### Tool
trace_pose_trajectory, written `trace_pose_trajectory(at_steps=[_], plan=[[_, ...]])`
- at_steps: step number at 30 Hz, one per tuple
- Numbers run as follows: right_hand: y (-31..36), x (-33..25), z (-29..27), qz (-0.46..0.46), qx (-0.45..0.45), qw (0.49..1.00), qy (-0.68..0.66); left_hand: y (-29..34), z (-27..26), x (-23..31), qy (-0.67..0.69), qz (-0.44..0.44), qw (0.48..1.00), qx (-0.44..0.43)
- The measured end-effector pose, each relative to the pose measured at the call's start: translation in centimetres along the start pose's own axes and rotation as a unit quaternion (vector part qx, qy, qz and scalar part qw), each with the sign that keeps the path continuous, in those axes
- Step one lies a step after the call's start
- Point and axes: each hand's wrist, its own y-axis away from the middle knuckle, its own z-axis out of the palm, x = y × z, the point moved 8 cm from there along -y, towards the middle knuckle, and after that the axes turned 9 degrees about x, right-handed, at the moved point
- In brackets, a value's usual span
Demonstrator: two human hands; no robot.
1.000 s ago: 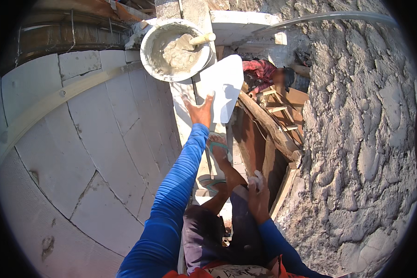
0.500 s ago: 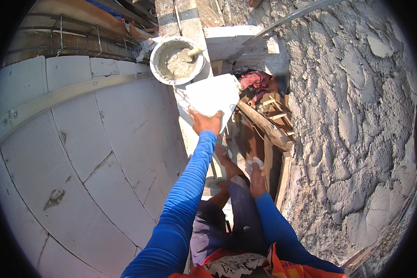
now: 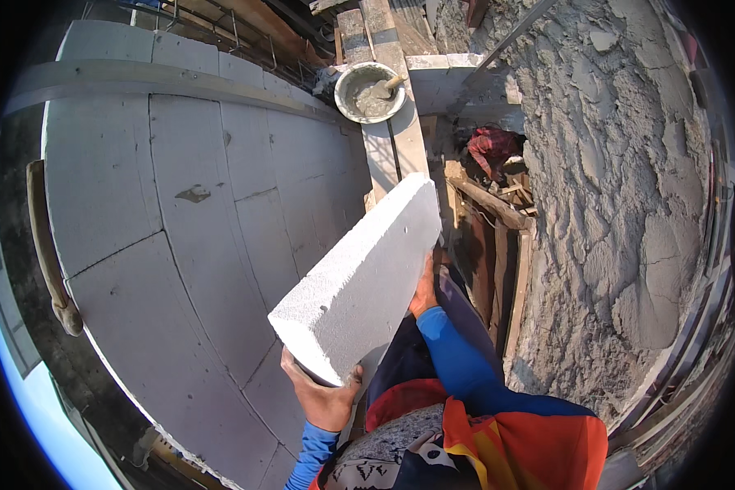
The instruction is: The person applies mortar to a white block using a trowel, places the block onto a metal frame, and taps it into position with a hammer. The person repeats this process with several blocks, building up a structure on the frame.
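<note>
A white lightweight concrete block (image 3: 371, 282) is held tilted in front of my body. My left hand (image 3: 322, 398) cups its near lower end, thumb at one side and fingers at the other. Against the block's right face, toward its far end, my right hand (image 3: 424, 287) grips; part of its fingers is hidden behind the block. Beyond the block, a round basin (image 3: 340, 96) of grey wet mortar (image 3: 371, 102) stands on the planks, a wooden-handled trowel (image 3: 388, 86) lying in it.
A white block wall (image 3: 196, 220) rises on the left, crossed by a long straight bar (image 3: 163, 79). A wooden-handled tool (image 3: 45, 237) lies beyond its edge. Narrow planks (image 3: 381, 155) run ahead. A person in a red checked shirt (image 3: 492, 147) works lower down, beside rough mortar (image 3: 604, 204).
The block has been lifted off the planks toward my body and turned. My right hand, formerly off it, now grips it too; my left hand has come back nearer me.
</note>
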Motion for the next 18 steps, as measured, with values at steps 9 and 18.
trace_pose_trajectory(at_steps=[9,18], plan=[[18.2,-7.0,11.7,-0.157,-0.226,0.961,0.028,18.8,-8.7,-10.5,0.164,0.058,0.984,0.031],[46.0,-18.1,24.3,-0.435,-0.402,0.803,0.068,19.2,-23.5,-2.1,0.209,0.264,0.94,0.051]])
